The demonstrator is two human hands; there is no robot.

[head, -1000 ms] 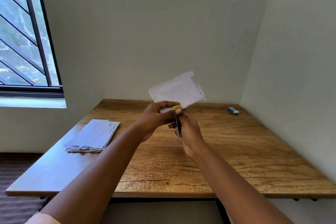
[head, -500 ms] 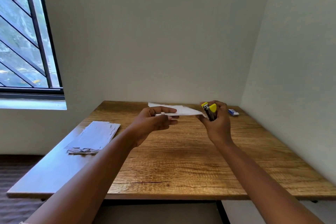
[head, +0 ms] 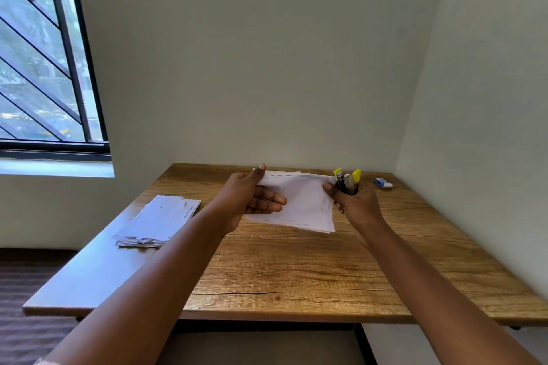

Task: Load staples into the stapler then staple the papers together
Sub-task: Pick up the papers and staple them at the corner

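The right hand [head: 357, 204], fist wrapped round the yellow-tipped stapler [head: 347, 181], has drawn off the far-right corner of the papers [head: 299, 201], now tilted flatter above the table [head: 296, 275] in the left hand's [head: 252, 198] pinch, so that corner looks stapled.

A paper stack [head: 158, 221] lies on the table [head: 296, 275] at the frame's left. Mid-frame, both hands hold sheets [head: 302, 201] above it, the stapler [head: 347, 181] at their right. A small box [head: 383, 182] sits far right, near the back.
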